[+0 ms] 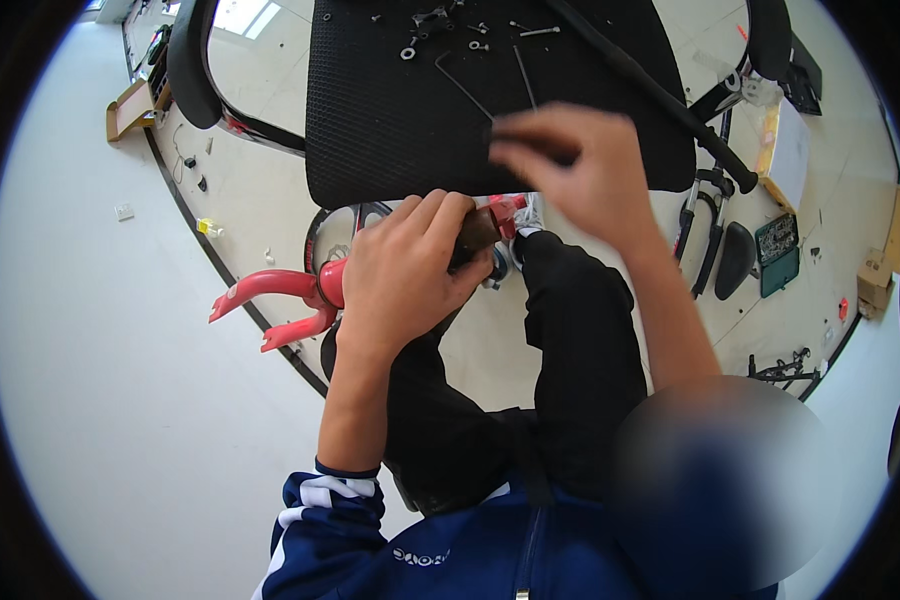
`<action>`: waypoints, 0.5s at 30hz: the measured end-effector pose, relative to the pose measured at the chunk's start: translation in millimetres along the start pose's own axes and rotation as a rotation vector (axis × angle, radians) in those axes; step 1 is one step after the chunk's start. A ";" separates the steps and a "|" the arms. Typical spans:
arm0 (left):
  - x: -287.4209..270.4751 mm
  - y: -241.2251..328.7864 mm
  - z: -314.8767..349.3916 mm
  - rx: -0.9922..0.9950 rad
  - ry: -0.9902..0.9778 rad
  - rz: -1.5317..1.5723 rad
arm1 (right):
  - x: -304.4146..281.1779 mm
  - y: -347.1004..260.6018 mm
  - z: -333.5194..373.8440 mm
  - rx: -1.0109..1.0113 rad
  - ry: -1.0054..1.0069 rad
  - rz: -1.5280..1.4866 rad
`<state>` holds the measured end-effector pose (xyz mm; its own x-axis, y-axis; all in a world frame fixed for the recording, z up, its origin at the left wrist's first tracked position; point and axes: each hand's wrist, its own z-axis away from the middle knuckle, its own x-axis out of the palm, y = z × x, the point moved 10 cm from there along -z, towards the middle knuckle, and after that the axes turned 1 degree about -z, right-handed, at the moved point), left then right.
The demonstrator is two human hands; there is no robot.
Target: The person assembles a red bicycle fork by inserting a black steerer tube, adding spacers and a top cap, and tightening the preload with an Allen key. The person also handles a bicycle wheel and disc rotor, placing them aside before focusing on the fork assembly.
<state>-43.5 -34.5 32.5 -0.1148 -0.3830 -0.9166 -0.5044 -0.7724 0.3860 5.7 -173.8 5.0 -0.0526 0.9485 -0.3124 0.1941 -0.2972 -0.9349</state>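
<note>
My left hand [405, 265] is wrapped round the tube of a red bicycle fork [270, 290], whose two prongs point left. A dark brown tube end [478, 232] sticks out on the right side of this hand, with a red part [510, 208] just beyond it. Over the front of a black chair seat [400, 130] hovers my right hand [580, 165], blurred by motion. Its thumb and fingers are pinched together. A small dark bit shows at the fingertips, too blurred to name. Near it on the seat lie an L-shaped hex key [460, 85] and a thin metal rod [524, 75].
Bolts and washers [408, 54] and a dark metal bracket [432, 20] lie on the seat. A long black bar [650, 80] crosses its right side. On the floor at right are an opened green tool case [778, 255], a bicycle saddle [737, 260] and cardboard boxes [875, 283].
</note>
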 end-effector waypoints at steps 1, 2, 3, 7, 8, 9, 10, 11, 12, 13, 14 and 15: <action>-0.5 -0.7 1.0 -0.006 0.007 0.000 | 4.8 -8.1 20.6 0.018 -0.002 -0.064; 0.9 -1.1 1.8 -0.006 0.011 0.003 | 10.6 -11.6 38.2 0.037 0.002 -0.124; 0.6 -0.2 1.3 -0.001 0.014 0.007 | 10.3 -15.4 50.2 0.019 0.061 -0.137; 2.5 -0.6 -0.2 -0.018 -0.001 0.009 | 8.4 -16.3 66.4 0.013 0.123 -0.159; 1.0 -0.2 0.3 -0.019 0.002 -0.002 | 8.7 -16.8 66.1 0.022 0.119 -0.172; -0.4 0.3 1.2 -0.021 0.007 -0.013 | 10.4 -16.6 66.9 0.004 0.109 -0.158; 0.6 0.5 0.4 -0.018 0.000 -0.009 | 12.1 -13.7 67.0 -0.016 0.101 -0.140; 1.8 0.7 -0.1 -0.016 -0.007 -0.005 | 12.4 -13.7 66.7 -0.037 0.092 -0.121; 2.0 1.1 -1.3 -0.014 -0.014 -0.001 | 13.1 -5.7 66.1 0.047 0.066 -0.203; 2.3 2.1 -1.3 -0.012 -0.017 -0.011 | 15.6 3.1 68.0 0.134 0.035 -0.287; 2.6 2.9 -1.6 -0.010 -0.020 -0.022 | 19.7 11.1 70.1 0.220 0.003 -0.370; 2.6 3.5 -1.5 -0.008 -0.023 -0.032 | 18.5 12.9 66.7 0.230 0.010 -0.419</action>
<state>-44.3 -39.0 31.7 -0.1184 -0.3464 -0.9306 -0.5012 -0.7881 0.3572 -58.1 -167.4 -24.1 -0.0704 0.9925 0.0997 -0.0638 0.0953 -0.9934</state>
